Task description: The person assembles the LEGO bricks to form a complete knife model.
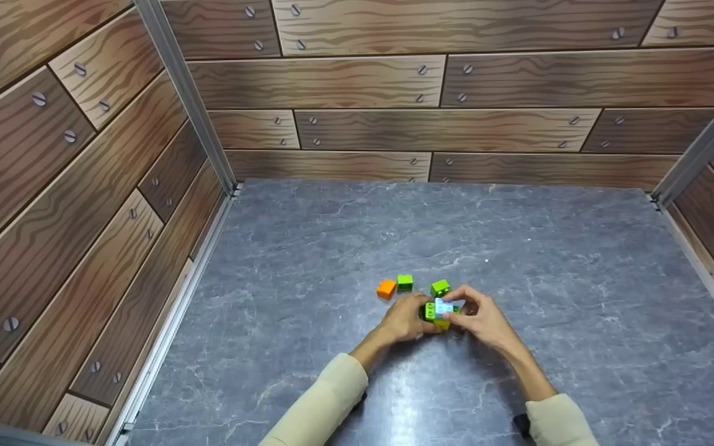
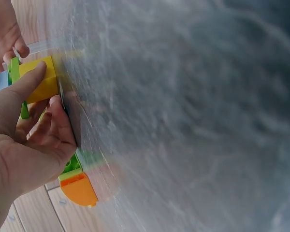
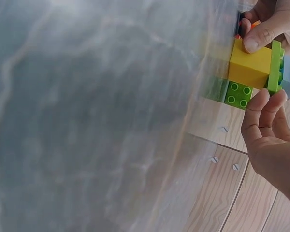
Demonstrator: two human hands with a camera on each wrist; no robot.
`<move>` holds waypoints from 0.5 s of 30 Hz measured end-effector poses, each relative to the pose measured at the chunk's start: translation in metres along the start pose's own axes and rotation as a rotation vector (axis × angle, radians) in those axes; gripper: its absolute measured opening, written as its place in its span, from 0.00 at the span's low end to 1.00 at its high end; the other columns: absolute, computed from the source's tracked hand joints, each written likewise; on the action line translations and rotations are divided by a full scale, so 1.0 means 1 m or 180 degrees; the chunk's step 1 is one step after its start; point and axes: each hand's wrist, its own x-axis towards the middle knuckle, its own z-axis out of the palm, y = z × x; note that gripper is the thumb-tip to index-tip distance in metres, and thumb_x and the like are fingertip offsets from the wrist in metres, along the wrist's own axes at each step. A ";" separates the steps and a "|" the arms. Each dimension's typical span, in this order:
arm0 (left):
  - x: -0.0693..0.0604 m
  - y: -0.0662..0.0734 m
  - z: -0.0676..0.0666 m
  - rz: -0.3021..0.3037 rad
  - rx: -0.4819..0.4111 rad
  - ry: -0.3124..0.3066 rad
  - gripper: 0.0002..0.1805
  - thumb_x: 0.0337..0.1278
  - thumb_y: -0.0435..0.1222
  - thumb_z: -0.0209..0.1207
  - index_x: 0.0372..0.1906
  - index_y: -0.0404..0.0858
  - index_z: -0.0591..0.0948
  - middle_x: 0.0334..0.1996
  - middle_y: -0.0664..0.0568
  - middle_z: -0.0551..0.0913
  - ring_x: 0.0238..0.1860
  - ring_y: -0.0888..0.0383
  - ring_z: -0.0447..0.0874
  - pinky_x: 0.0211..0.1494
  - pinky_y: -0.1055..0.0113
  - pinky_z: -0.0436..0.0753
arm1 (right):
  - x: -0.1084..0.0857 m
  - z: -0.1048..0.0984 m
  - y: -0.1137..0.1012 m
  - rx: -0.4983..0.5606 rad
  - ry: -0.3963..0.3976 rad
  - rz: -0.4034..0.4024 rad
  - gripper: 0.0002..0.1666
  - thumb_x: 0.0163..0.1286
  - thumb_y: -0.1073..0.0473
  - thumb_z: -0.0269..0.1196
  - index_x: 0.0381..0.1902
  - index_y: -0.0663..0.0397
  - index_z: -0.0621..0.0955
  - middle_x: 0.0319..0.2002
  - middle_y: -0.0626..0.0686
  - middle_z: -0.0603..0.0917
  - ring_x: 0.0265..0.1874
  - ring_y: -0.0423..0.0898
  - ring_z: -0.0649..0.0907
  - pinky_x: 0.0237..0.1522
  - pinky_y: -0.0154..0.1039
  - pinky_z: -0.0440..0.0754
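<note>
A yellow block (image 3: 250, 65) stands on the tabletop with a flat green piece (image 3: 275, 67) on top and a light blue block (image 1: 443, 308) above that. My left hand (image 1: 405, 318) grips the yellow block from the left, its thumb (image 2: 31, 79) across the near face. My right hand (image 1: 484, 319) pinches the light blue block between thumb and fingers, while other fingertips (image 3: 268, 95) touch the green piece's edge. Whether the blue block is pressed fully down, I cannot tell.
Just beyond my hands lie an orange piece (image 1: 386, 288), a green block (image 1: 405, 283) and another green block (image 1: 440, 288). The grey marbled tabletop (image 1: 332, 235) is bounded by wood-patterned walls (image 1: 357, 130) at the back and sides.
</note>
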 end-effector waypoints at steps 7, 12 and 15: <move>0.001 0.000 -0.001 -0.0054 -0.0025 -0.0035 0.26 0.53 0.42 0.78 0.56 0.37 0.86 0.50 0.50 0.86 0.53 0.55 0.84 0.61 0.65 0.79 | 0.001 -0.001 -0.004 -0.0005 -0.0057 0.0149 0.15 0.68 0.61 0.73 0.49 0.59 0.84 0.45 0.64 0.85 0.28 0.52 0.81 0.27 0.42 0.83; 0.001 -0.001 0.001 -0.0037 -0.0043 -0.0028 0.26 0.53 0.43 0.78 0.56 0.38 0.87 0.49 0.51 0.86 0.52 0.56 0.84 0.61 0.65 0.79 | 0.001 -0.001 -0.006 0.0009 -0.0052 0.0194 0.15 0.66 0.63 0.74 0.48 0.61 0.84 0.44 0.63 0.85 0.27 0.56 0.82 0.27 0.45 0.85; 0.001 0.000 0.001 -0.0057 -0.0065 -0.0042 0.25 0.53 0.42 0.78 0.56 0.38 0.87 0.48 0.51 0.86 0.52 0.56 0.84 0.62 0.65 0.79 | 0.002 -0.001 -0.005 0.0018 -0.0027 0.0214 0.15 0.65 0.64 0.74 0.47 0.61 0.85 0.43 0.62 0.86 0.26 0.55 0.82 0.27 0.45 0.85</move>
